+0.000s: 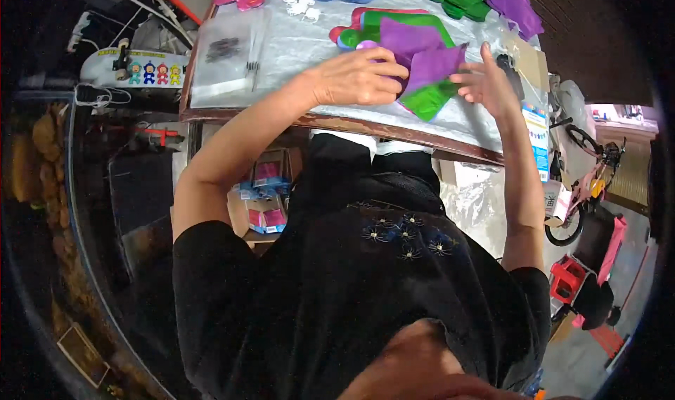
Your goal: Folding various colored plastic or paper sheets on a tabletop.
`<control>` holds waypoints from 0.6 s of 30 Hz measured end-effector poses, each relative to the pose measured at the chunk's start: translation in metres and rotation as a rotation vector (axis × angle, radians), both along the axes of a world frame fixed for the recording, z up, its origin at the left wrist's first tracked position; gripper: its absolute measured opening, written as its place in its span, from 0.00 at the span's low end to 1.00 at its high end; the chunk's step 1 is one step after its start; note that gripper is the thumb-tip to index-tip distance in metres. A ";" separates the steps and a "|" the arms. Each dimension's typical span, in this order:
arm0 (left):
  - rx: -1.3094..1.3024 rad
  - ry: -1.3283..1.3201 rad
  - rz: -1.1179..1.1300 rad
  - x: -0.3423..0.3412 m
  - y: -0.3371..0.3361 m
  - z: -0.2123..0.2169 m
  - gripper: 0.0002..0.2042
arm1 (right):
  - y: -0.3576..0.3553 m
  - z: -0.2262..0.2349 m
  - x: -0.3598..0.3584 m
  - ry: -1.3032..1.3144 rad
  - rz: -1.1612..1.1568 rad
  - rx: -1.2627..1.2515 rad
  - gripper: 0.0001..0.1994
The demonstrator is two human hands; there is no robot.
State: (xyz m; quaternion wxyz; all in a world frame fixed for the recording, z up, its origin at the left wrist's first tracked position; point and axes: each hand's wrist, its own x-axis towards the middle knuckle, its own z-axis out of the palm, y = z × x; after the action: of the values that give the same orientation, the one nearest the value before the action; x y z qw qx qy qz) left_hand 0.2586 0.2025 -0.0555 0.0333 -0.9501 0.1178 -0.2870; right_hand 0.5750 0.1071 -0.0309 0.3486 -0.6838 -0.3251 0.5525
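Your black embroidered shirt (365, 273) is filling the foreground; your left hand (358, 76) is pressing, your right hand (485, 84) is pinching the purple felt sheet (429, 62).

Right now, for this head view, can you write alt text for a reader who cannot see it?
A person in a black top leans over a table covered in clear plastic, the left hand pressing on a stack of purple, green and red fabric pieces while the right hand lifts the purple top piece's edge. A clear plastic bag lies left; more coloured pieces line the far edge.
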 end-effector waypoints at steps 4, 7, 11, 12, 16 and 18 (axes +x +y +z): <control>0.008 -0.130 0.010 0.003 0.001 0.018 0.07 | -0.014 0.002 0.012 0.025 0.013 0.031 0.55; 0.016 -0.114 -0.075 0.019 -0.001 0.012 0.09 | -0.023 0.002 0.012 0.135 -0.036 -0.006 0.54; 0.032 -0.030 -0.108 0.028 -0.004 0.004 0.12 | -0.030 0.004 0.002 0.246 -0.150 -0.011 0.51; 0.038 0.003 -0.118 0.029 -0.003 0.001 0.13 | -0.033 0.007 0.004 0.242 -0.184 0.022 0.48; -0.083 0.029 -0.078 0.023 0.006 -0.009 0.15 | -0.029 -0.003 -0.004 0.014 -0.061 0.054 0.34; -0.121 0.038 -0.047 0.023 0.008 -0.014 0.16 | -0.029 -0.011 -0.002 -0.104 0.006 0.055 0.28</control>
State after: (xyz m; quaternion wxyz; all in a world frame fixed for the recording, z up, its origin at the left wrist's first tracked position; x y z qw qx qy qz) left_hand 0.2812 0.2107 -0.0699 -0.0333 -0.9526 0.1230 -0.2763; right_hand 0.5727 0.0783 -0.0421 0.3482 -0.7007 -0.3600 0.5081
